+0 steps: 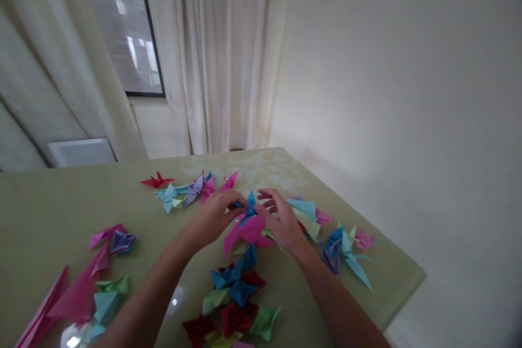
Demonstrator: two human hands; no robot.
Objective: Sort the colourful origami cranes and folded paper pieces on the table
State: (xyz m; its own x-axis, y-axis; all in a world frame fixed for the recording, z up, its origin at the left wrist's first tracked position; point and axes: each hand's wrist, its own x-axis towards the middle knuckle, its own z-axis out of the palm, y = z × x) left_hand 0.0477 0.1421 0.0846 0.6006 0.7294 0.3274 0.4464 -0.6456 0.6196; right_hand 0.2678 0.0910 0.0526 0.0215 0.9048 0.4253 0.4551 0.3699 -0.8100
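Note:
Over the middle of the table, a blue origami crane [251,205] is held up between my two hands. My left hand [222,212] pinches its left side with thumb and bent fingers. On the other side, my right hand [281,221] has its thumb against the paper, fingers curved and slightly apart. Large pink folded paper [253,230] lies just beneath. Nearer to me is a pile of folded pieces, among them a blue one [241,291], a dark red one [234,318] and a green one [265,322]. Fine folds of the held crane are too blurred to tell.
Finished paper cranes, including a red one [157,180] and a lilac one [194,191], stand toward the back. More cranes, one light blue [354,258], lie at right. Long pink folded paper [84,288] is at left. A wall [391,119] borders the table's [163,261] right side.

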